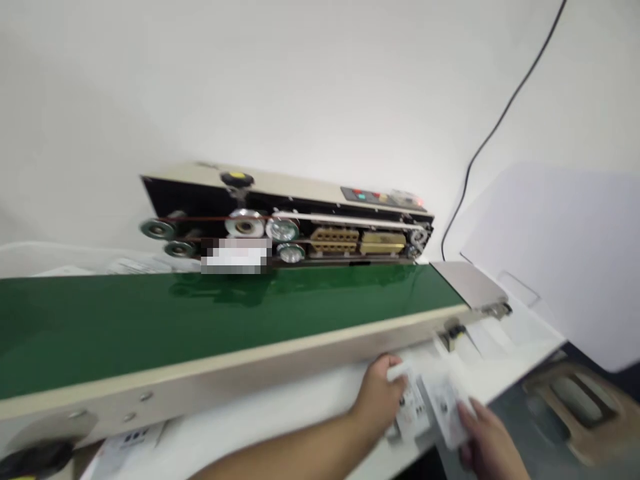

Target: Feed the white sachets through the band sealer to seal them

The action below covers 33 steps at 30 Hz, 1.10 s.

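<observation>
My left hand point(377, 395) has its thumb and fingers closed on the edge of a flat white packet point(414, 405) with dark print. Beside it, my right hand point(489, 437) pinches a second white printed packet point(444, 408), which is tilted and a little blurred. The two packets are close together over the white table, in front of the conveyor. Behind them runs a band sealer point(295, 200) with metal wheels, brass blocks and a belt. Its green conveyor belt point(200, 320) stretches off to the left.
A pixelated patch hides something at the sealer's front. More printed packets point(133, 437) lie under the conveyor at lower left, and others point(143, 265) lie behind the belt. A black cable point(510, 100) hangs down the wall. A brown stool point(580, 407) stands at lower right.
</observation>
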Available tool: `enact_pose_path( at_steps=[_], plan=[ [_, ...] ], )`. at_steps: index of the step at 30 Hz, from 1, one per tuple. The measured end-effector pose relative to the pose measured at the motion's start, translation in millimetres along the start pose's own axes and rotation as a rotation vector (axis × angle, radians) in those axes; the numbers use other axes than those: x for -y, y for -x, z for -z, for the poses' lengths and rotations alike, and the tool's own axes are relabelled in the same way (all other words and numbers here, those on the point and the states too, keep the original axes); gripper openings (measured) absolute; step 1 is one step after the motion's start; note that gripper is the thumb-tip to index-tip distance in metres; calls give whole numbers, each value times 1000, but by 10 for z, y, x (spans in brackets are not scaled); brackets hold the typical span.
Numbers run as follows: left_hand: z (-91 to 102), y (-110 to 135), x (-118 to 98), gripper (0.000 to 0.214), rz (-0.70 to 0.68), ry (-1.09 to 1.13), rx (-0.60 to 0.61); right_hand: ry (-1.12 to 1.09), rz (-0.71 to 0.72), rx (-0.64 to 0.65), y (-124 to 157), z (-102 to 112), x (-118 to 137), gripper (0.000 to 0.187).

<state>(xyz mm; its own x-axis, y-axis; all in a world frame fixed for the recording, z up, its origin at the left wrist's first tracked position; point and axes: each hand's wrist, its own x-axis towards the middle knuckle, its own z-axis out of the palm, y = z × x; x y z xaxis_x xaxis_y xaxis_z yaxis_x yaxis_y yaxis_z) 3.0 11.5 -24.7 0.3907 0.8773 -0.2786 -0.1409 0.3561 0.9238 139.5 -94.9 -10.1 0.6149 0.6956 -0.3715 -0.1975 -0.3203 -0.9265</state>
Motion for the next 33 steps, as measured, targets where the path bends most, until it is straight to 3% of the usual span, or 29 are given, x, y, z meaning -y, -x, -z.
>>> enact_pose_path(
  at_steps=[4, 9, 15, 19, 22, 24, 29, 33],
  plan=[
    [-20, 44, -87, 12, 67, 23, 76, -113, 130, 1, 157, 17, 416, 44],
    [-7, 58, -87, 14, 61, 22, 92, -83, 287, 45, 216, 88, 836, 39],
    [-13, 33, -65, 15, 62, 11, 88, 30, 452, 100, 7, 19, 1237, 40],
    [-18, 32, -75, 16, 12, -10, 69, 78, 505, 81, -182, -95, 1454, 40],
    [-22, 54, -100, 17, 48, 10, 64, 113, 540, 126, -198, -100, 1577, 42],
    [-27, 60, -96, 17, 72, 33, 76, 212, 568, 284, -114, -50, 1652, 36],
    [-12, 0, 24, 17, 46, 2, 86, 648, 572, 878, 243, 65, 1797, 20],
    [12, -46, 88, 17, 5, -24, 106, 891, 614, 1098, 462, -65, 1803, 14]
  ],
)
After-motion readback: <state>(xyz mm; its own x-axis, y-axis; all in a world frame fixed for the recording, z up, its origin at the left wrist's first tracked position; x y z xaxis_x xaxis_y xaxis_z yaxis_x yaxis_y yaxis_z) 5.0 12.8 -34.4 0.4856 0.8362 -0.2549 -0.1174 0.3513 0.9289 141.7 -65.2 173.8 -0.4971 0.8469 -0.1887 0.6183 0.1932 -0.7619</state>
